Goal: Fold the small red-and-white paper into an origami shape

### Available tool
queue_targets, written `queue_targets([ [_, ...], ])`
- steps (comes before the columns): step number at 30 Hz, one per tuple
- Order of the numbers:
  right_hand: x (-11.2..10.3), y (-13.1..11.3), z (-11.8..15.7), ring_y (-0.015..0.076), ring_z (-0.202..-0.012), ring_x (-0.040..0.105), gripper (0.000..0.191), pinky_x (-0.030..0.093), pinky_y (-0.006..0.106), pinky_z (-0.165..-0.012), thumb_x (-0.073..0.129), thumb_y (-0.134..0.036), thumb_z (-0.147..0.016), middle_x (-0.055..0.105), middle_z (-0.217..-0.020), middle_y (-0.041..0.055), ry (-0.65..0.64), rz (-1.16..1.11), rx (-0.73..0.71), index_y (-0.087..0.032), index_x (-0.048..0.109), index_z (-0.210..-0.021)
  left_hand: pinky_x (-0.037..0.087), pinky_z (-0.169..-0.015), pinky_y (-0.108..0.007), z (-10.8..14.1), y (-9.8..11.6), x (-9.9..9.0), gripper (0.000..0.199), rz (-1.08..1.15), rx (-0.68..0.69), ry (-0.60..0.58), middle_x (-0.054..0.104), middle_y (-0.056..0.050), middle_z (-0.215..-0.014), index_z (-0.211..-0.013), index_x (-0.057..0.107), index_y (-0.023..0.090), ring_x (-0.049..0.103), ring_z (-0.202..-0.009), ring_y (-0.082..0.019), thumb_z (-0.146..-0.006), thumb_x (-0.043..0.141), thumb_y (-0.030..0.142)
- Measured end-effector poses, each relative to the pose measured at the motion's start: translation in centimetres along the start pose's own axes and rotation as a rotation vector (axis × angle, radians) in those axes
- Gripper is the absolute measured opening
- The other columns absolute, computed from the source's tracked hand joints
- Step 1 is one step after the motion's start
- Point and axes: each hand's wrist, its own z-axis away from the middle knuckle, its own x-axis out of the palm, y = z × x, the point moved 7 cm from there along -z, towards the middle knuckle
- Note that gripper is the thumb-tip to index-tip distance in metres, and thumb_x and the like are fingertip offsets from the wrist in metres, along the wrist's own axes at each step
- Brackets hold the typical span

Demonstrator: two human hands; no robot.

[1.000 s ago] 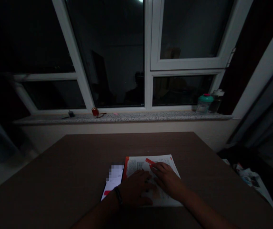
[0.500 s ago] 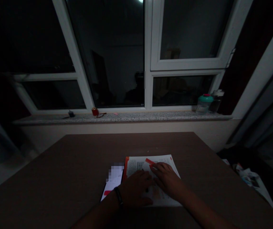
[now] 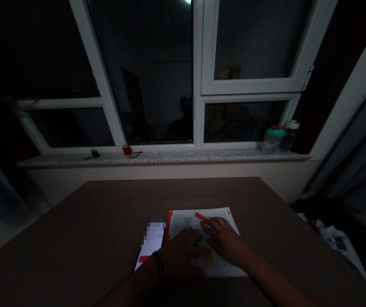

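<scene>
Resting on pages — both hands, left spread, right narrower on red-edged paper

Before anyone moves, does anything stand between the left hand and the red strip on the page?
Partly: fingertips of the right hand cover the near end of the red strip. From the left hand to the strip's far end, nothing visible intervenes.
</scene>
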Motion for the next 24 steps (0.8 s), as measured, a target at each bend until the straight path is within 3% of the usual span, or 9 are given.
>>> queue_targets([
  [7,-0.64,-0.16,0.14,0.0292,-0.125,0.039,0.053,0.031,0.045,-0.108,0.059,-0.03,-0.087,0.05,-0.14,0.0079,-0.044,-0.002,-0.005,-0.025,0.05,-0.139,0.038,-0.099,-0.044,0.09,-0.08,-0.08,0.057,0.034,-0.04,-0.001,0.052,-0.009,-0.127,-0.126,0.053,0.027,0.05,-0.114,-0.033,-0.082,0.068,0.06],
  [12,-0.97,-0.17,0.22,0.0304,-0.127,0.037,0.067,0.029,0.045,-0.11,0.067,-0.035,-0.08,0.048,-0.142,0.0078,-0.086,-0.037,-0.019,-0.026,0.045,-0.143,0.038,-0.099,-0.043,0.0,-0.3,-0.14,0.056,0.068,-0.089,-0.007,0.055,-0.009,-0.124,-0.124,0.049,0.023,0.051,-0.113,-0.031,-0.082,0.069,0.054],
  [16,-0.92,-0.04,0.39,0.0313,-0.13,0.035,0.074,0.027,0.047,-0.111,0.07,-0.039,-0.078,0.045,-0.144,0.008,-0.106,-0.051,-0.036,-0.027,0.041,-0.146,0.036,-0.102,-0.043,-0.21,-0.11,-0.16,0.06,0.031,-0.083,-0.007,0.053,-0.009,-0.128,-0.133,0.044,0.022,0.049,-0.116,-0.03,-0.085,0.068,0.05],
  [21,-0.61,0.03,0.44,0.0279,-0.127,0.039,0.051,0.03,0.046,-0.109,0.051,-0.037,-0.095,0.048,-0.143,0.0071,-0.062,-0.043,-0.044,-0.029,0.043,-0.145,0.039,-0.1,-0.041,-0.45,-0.02,0.06,0.054,-0.003,-0.094,-0.018,0.054,-0.007,-0.125,-0.13,0.048,0.025,0.049,-0.114,-0.029,-0.085,0.071,0.044],
  [24,-0.32,0.16,0.29,0.0271,-0.126,0.04,0.045,0.03,0.046,-0.108,0.048,-0.032,-0.097,0.05,-0.141,0.0068,-0.026,-0.016,-0.031,-0.028,0.047,-0.142,0.04,-0.099,-0.041,-0.51,-0.02,0.1,0.057,-0.018,-0.102,-0.02,0.053,-0.007,-0.125,-0.132,0.047,0.026,0.049,-0.115,-0.029,-0.085,0.072,0.043],
])
